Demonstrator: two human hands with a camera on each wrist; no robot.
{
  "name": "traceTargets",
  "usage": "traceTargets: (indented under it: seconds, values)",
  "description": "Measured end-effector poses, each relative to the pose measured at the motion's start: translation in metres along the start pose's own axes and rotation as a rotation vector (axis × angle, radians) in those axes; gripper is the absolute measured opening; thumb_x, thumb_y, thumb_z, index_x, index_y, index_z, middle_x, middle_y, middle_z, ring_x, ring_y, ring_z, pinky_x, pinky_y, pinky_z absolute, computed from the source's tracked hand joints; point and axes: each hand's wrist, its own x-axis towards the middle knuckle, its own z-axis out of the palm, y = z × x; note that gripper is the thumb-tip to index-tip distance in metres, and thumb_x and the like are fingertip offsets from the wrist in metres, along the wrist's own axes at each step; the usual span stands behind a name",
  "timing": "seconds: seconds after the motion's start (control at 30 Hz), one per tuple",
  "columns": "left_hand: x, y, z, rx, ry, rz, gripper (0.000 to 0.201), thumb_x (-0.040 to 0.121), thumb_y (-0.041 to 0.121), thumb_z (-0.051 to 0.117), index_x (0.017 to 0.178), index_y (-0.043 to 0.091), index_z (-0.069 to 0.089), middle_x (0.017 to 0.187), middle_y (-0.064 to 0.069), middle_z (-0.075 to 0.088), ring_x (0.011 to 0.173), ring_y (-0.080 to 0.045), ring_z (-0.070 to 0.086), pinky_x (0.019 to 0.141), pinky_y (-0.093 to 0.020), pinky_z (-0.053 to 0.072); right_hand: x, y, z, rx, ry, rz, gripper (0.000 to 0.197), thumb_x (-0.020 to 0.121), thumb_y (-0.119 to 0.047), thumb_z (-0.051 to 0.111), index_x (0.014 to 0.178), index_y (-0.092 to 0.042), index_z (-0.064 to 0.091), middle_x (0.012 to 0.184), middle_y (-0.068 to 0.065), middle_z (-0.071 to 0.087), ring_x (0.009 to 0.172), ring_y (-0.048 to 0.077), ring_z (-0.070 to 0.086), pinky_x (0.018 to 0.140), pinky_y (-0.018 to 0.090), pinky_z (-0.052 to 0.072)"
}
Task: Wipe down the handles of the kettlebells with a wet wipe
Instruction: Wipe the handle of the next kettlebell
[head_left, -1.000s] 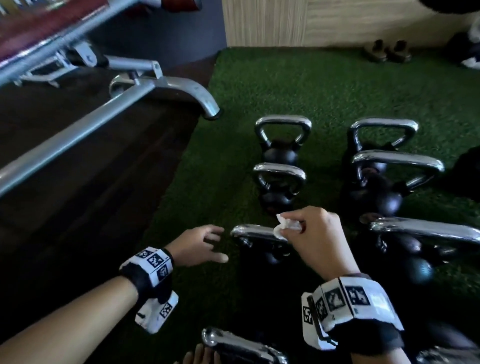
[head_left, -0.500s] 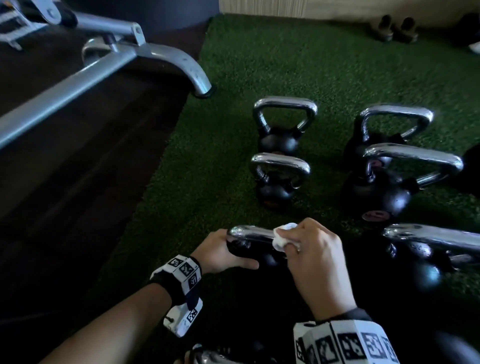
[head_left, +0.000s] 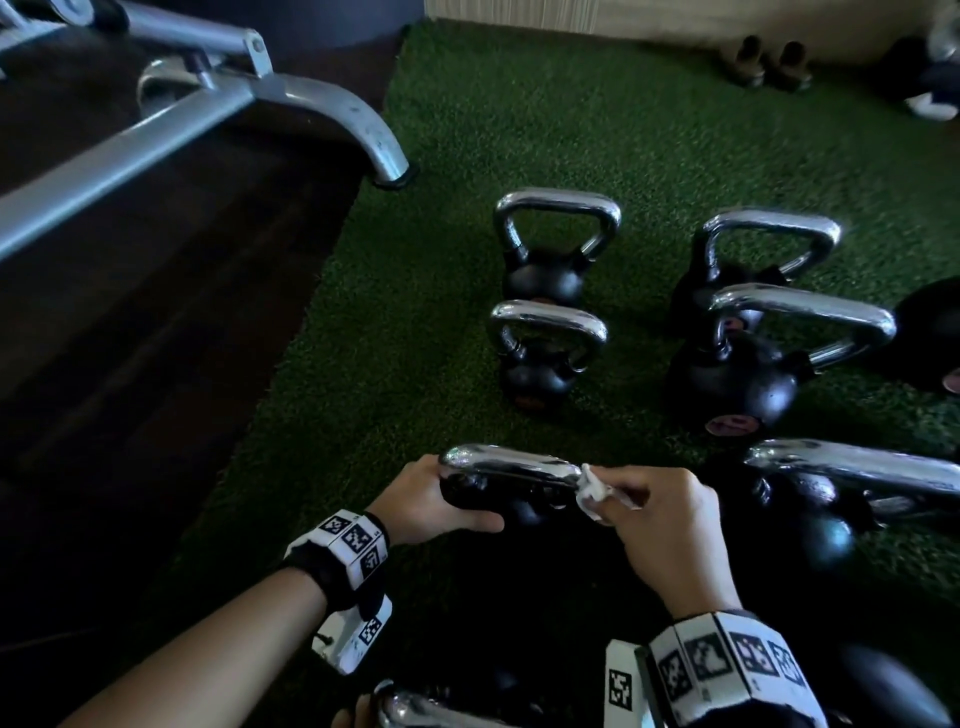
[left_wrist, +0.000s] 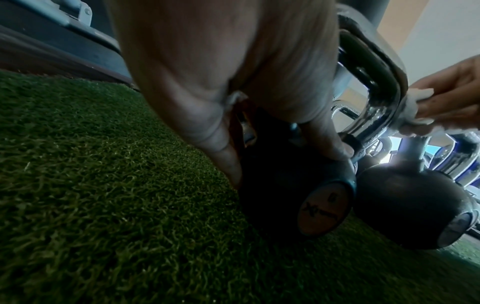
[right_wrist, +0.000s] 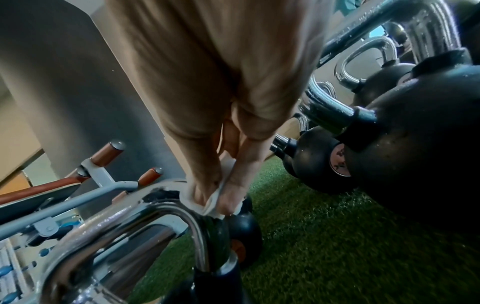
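A black kettlebell (head_left: 519, 512) with a chrome handle (head_left: 511, 467) stands on green turf just in front of me. My left hand (head_left: 436, 501) grips its left side below the handle, thumb in front; in the left wrist view thumb and fingers straddle the black body (left_wrist: 293, 185). My right hand (head_left: 654, 514) pinches a crumpled white wet wipe (head_left: 592, 488) against the handle's right end. The wipe (left_wrist: 418, 111) wraps the handle's bend (left_wrist: 376, 98) in the left wrist view. In the right wrist view my fingertips press the wipe (right_wrist: 211, 198) onto chrome.
Several more chrome-handled kettlebells stand on the turf: two small ones (head_left: 550, 332) ahead, larger ones (head_left: 737, 374) to the right, one handle (head_left: 421, 709) at my near edge. A grey bench frame (head_left: 332, 109) lies on the dark floor at left. Small dark weights (head_left: 769, 65) sit by the far wall.
My left hand has moved from hovering open to gripping the kettlebell's left side. My right hand has slid the wipe rightward along the handle to its right end.
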Motion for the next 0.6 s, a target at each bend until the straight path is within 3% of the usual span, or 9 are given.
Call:
traceTargets:
  seconds: [0.2,0.3,0.47,0.53,0.6]
  values:
    - [0.001,0.001,0.001,0.034,0.015,0.006,0.070,0.066,0.058,0.091,0.129,0.057,0.061,0.126,0.028,0.069,0.122,0.008,0.060,0.114,-0.034,0.046,0.009,0.017,0.009,0.083,-0.065,0.133,0.014,0.078,-0.021,0.088,0.088,-0.032,0.084,0.073,-0.016,0.077,0.071,-0.004,0.072,0.067,0.015,0.056]
    - [-0.001,0.002,-0.002,0.023,0.015,-0.015,0.070,0.065,0.055,0.092,0.128,0.057,0.062,0.123,0.026,0.071,0.120,0.008,0.061,0.113,-0.035,0.048,0.014,0.024,0.020,0.099,-0.125,0.187,0.020,0.076,-0.013,0.089,0.089,-0.027,0.084,0.071,-0.012,0.077,0.067,-0.008,0.069,0.058,0.008,0.049]
    - [-0.004,0.002,-0.003,0.033,-0.003,-0.050,0.071,0.061,0.052,0.093,0.126,0.051,0.066,0.121,0.020,0.073,0.117,0.004,0.064,0.110,-0.035,0.049,0.015,0.033,0.025,0.098,-0.188,0.234,0.015,0.076,-0.024,0.090,0.086,-0.034,0.083,0.070,-0.014,0.076,0.068,-0.006,0.069,0.055,0.004,0.044]
    - [-0.005,0.000,-0.010,0.117,-0.076,-0.032,0.071,0.063,0.042,0.090,0.130,0.037,0.066,0.124,0.011,0.073,0.119,-0.005,0.066,0.108,-0.041,0.051,0.013,0.034,0.016,0.100,-0.155,0.223,0.018,0.075,-0.024,0.091,0.076,-0.039,0.079,0.075,-0.012,0.076,0.074,-0.001,0.071,0.057,0.005,0.046]
    - [-0.003,-0.002,-0.024,0.148,-0.108,0.004,0.050,0.080,0.014,0.079,0.126,0.027,0.067,0.122,0.004,0.072,0.116,-0.004,0.067,0.107,-0.037,0.052,0.011,0.033,0.004,0.152,-0.075,0.219,0.019,0.074,-0.024,0.091,0.073,-0.039,0.080,0.080,-0.008,0.078,0.078,0.009,0.075,0.065,0.017,0.057]
